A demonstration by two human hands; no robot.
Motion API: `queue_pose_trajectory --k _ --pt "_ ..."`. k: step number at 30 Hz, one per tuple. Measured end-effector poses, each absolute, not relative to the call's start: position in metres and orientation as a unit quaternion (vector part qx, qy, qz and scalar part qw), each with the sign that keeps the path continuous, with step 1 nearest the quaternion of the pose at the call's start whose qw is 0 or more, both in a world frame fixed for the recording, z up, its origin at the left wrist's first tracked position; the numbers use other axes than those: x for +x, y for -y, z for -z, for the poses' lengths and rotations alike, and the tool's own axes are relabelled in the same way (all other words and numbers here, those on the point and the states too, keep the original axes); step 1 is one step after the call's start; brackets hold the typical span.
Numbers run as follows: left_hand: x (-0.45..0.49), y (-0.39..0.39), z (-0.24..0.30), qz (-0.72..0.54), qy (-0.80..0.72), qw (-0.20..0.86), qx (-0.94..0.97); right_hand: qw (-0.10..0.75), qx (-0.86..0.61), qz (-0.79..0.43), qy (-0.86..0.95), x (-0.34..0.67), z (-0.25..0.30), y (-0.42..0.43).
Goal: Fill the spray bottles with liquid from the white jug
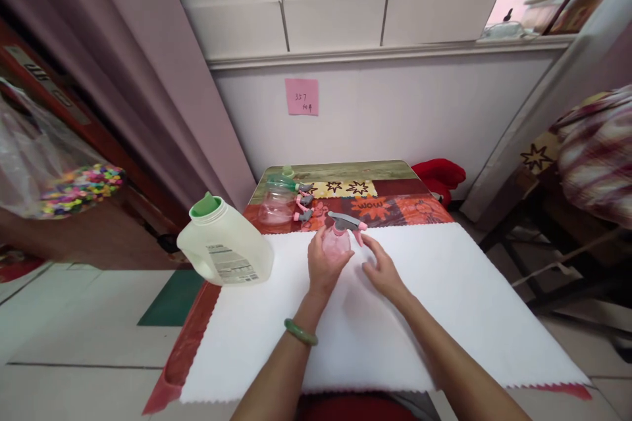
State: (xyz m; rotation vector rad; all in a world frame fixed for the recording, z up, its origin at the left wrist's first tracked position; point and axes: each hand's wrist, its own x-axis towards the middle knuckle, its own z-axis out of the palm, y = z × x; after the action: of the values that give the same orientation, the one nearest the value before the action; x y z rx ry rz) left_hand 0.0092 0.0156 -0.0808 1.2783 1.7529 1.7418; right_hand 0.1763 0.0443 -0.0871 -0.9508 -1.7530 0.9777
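A small pink, see-through spray bottle [336,245] stands upright in the grasp of my left hand [323,266], whose fingers wrap round its body. Its grey and pink spray head [345,221] points to the right. My right hand [384,271] is just right of the bottle, fingers apart and holding nothing, with the index fingertip close to the trigger; whether they touch I cannot tell. Left of my hands, a big whitish jug [232,247] with its mouth uncapped and a green piece at the opening stands on the white cloth [444,316].
Several clear spray bottles with grey and pink heads [279,204] lie at the table's back left, one of them green. A chair with a plaid cloth [600,151] stands at right. A plastic bag of colourful pieces [81,191] hangs at left. A wall [365,112] closes off the back.
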Motion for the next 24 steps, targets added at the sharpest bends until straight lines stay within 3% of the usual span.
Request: queue_pose_trajectory --k 5,10,14,16,18,20,22,24 --pt "0.008 -0.024 0.109 -0.592 -0.649 0.185 0.441 0.512 -0.385 -0.453 0.62 0.189 0.016 -0.055" --pt "0.006 -0.027 0.119 -0.594 -0.645 0.176 0.448 0.406 -0.409 -0.311 0.756 0.181 -0.062 -0.067" --pt "0.003 -0.027 0.121 -0.604 -0.634 0.178 0.449 0.284 -0.413 -0.184 0.845 0.159 -0.1 -0.079" --pt "0.002 -0.026 0.123 -0.611 -0.625 0.187 0.449 0.264 -0.417 -0.162 0.855 0.15 -0.114 -0.086" --pt "0.002 -0.024 0.124 -0.62 -0.61 0.205 0.449 0.307 -0.412 -0.185 0.838 0.147 -0.121 -0.094" --pt "0.001 -0.023 0.125 -0.634 -0.589 0.226 0.447 0.404 -0.394 -0.247 0.788 0.151 -0.115 -0.101" --pt "0.001 -0.022 0.125 -0.651 -0.565 0.246 0.444 0.501 -0.383 -0.329 0.703 0.156 -0.091 -0.105" --pt "0.0 -0.021 0.123 -0.664 -0.539 0.265 0.445 0.519 -0.398 -0.425 0.626 0.159 -0.054 -0.103"
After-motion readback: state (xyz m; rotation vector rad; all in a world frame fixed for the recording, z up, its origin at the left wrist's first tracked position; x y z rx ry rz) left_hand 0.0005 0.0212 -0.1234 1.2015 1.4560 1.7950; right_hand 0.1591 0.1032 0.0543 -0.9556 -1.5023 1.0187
